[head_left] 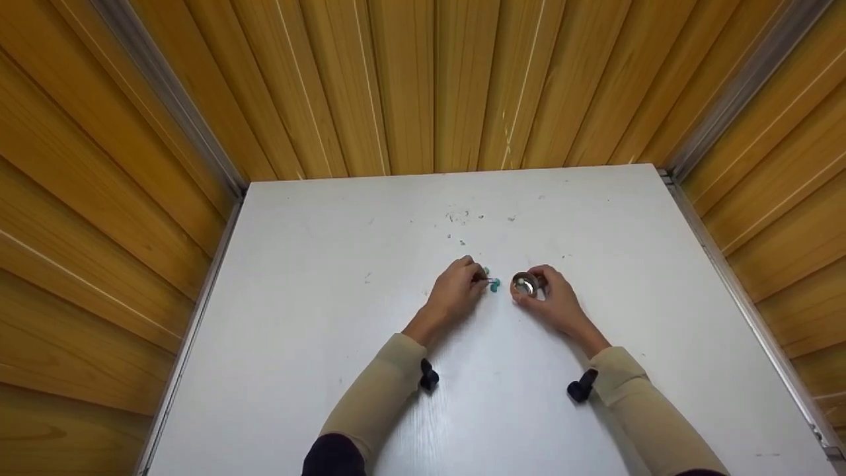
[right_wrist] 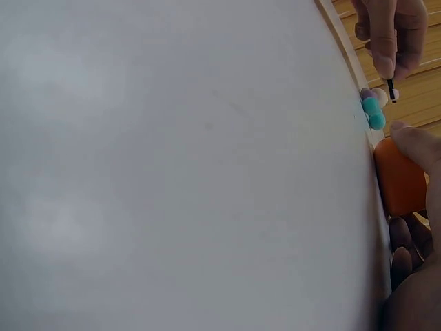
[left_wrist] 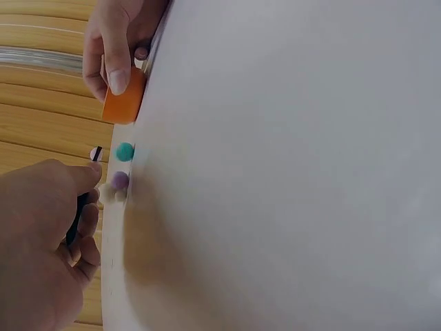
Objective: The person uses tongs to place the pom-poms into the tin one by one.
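Grip of L hand (head_left: 456, 289) pinches black tweezers (left_wrist: 76, 224), pale ball (left_wrist: 94, 152) apparently at tip; R hand (head_left: 558, 302) grasps orange cup (left_wrist: 124, 105) on tabletop (head_left: 297, 297), maybe 1 in; teal ball (left_wrist: 125, 152), purple ball (left_wrist: 120, 181), beige ball (left_wrist: 107, 193) left, so prob. partway.

L arm (head_left: 373, 393), R arm (head_left: 651, 410) fwd; L hand (head_left: 456, 289) pinching, R hand (head_left: 558, 303) curled
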{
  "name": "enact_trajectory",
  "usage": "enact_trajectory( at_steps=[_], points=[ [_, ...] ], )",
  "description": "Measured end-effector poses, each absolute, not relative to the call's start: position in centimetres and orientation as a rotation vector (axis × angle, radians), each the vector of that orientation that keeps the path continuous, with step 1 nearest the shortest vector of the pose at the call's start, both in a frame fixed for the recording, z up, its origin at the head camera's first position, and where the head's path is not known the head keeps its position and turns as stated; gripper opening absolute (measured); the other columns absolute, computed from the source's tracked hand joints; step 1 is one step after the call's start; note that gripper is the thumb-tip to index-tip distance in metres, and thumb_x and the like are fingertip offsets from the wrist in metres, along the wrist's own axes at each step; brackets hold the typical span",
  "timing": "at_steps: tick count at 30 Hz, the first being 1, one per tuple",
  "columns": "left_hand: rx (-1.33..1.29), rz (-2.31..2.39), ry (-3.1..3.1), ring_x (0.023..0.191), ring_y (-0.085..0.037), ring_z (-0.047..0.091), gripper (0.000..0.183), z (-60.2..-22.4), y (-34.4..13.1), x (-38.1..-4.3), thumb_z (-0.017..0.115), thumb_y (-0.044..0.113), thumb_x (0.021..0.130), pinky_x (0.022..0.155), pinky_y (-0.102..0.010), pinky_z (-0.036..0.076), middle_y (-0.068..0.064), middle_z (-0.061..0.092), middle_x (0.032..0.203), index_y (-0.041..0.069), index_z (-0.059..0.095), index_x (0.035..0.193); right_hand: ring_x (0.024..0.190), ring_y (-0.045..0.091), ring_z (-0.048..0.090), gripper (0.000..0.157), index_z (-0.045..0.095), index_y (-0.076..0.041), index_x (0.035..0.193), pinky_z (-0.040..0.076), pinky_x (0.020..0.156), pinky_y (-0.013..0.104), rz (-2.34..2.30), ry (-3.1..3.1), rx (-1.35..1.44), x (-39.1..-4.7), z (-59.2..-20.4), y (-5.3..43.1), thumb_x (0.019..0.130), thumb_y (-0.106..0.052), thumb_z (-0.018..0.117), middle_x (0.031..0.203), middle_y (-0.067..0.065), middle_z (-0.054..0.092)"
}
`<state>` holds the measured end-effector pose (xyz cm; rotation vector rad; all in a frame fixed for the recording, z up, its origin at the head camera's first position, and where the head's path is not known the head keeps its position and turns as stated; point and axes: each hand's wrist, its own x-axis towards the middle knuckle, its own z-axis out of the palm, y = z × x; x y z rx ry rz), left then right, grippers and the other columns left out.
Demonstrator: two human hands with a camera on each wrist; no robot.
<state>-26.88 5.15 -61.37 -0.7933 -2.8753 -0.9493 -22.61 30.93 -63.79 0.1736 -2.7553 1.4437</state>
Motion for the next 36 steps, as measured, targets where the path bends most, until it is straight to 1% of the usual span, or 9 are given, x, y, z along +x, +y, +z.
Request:
enact_trajectory(
  at_steps=[4,9,18,25,30,36],
  points=[
    [-0.841,-0.888,-2.85,0.1,-0.01,0.059,0.011,-60.9,6.5,-26.9,0.071,0.024,0.104,0.09,-0.025,0.051,0.005,0.062,0.105,0.016,0.076,0.109,0.109,0.025,0.055,0.061,0.06,-0.007,0.132,0.04,0.097,0.042,1.442,-2.747,0.172,-22.8,-63.8,30.8,0.087,-0.036,0.089,0.119,0.012,0.062],
    [-0.894,-0.831,-2.83,0.1,-0.01,0.059,0.013,-60.6,8.2,-26.8,0.071,0.026,0.104,0.089,-0.023,0.05,0.005,0.062,0.106,0.016,0.077,0.11,0.108,0.026,0.057,0.062,0.061,-0.006,0.13,0.04,0.096,0.043,1.447,-2.727,0.17,-22.9,-63.9,30.8,0.084,-0.035,0.092,0.117,0.012,0.064],
    [-0.902,-0.807,-2.851,0.1,-0.008,0.058,0.013,-60.6,9.9,-26.4,0.07,0.027,0.104,0.089,-0.022,0.049,0.007,0.061,0.106,0.018,0.076,0.112,0.109,0.026,0.056,0.064,0.06,-0.009,0.131,0.039,0.099,0.044,1.447,-2.747,0.155,-22.8,-63.9,30.9,0.084,-0.041,0.091,0.118,0.011,0.063],
    [-0.891,-0.8,-2.856,0.101,-0.008,0.058,0.014,-60.5,9.9,-26.4,0.072,0.027,0.103,0.089,-0.022,0.049,0.007,0.061,0.106,0.018,0.077,0.112,0.109,0.026,0.055,0.065,0.06,-0.009,0.131,0.038,0.098,0.044,1.453,-2.743,0.151,-22.8,-63.8,30.9,0.084,-0.041,0.092,0.117,0.011,0.063],
    [-0.913,-0.827,-2.828,0.102,-0.011,0.06,0.018,-60.3,9.0,-26.3,0.074,0.031,0.102,0.09,-0.023,0.051,0.005,0.062,0.106,0.016,0.078,0.113,0.109,0.026,0.056,0.065,0.06,-0.007,0.132,0.039,0.097,0.044,1.424,-2.743,0.174,-22.8,-64.0,30.9,0.085,-0.041,0.09,0.118,0.012,0.063],
    [-0.907,-0.821,-2.809,0.103,-0.011,0.061,0.018,-60.6,7.4,-26.5,0.074,0.029,0.102,0.092,-0.025,0.052,0.004,0.063,0.107,0.015,0.078,0.113,0.109,0.028,0.057,0.063,0.06,-0.005,0.133,0.04,0.099,0.045,1.413,-2.733,0.187,-22.8,-63.9,30.8,0.087,-0.035,0.09,0.119,0.013,0.064]
  ],
)
